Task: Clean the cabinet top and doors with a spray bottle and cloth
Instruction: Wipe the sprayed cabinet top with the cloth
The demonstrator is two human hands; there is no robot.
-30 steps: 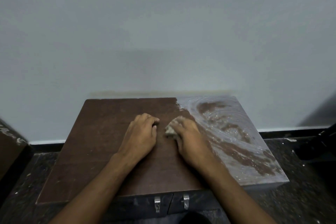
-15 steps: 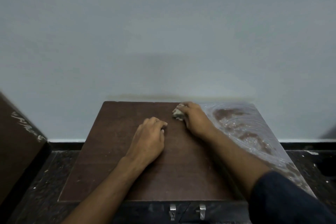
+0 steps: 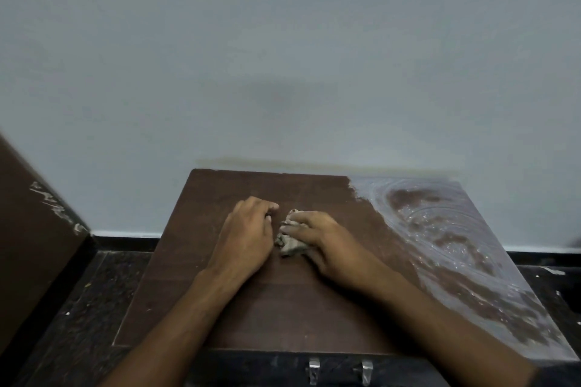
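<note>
The brown cabinet top (image 3: 195,267) fills the middle of the head view; its right part (image 3: 452,248) is covered in whitish dust with swirl marks. My right hand (image 3: 327,239) presses a crumpled grey cloth (image 3: 290,245) onto the top near its centre. Just left of the cloth, my left hand (image 3: 248,236) rests on the wood with its fingers curled under and nothing in it. Two metal door handles (image 3: 314,369) show at the front edge. No spray bottle is in view.
A pale wall (image 3: 283,56) stands directly behind the cabinet. A second brown cabinet (image 3: 28,229) with a scuffed white edge stands at the left. Dark speckled floor (image 3: 78,308) surrounds the cabinet on both sides.
My right hand has pulled the cloth back from the far edge toward the centre, beside my left hand. The left hand has stayed in place.
</note>
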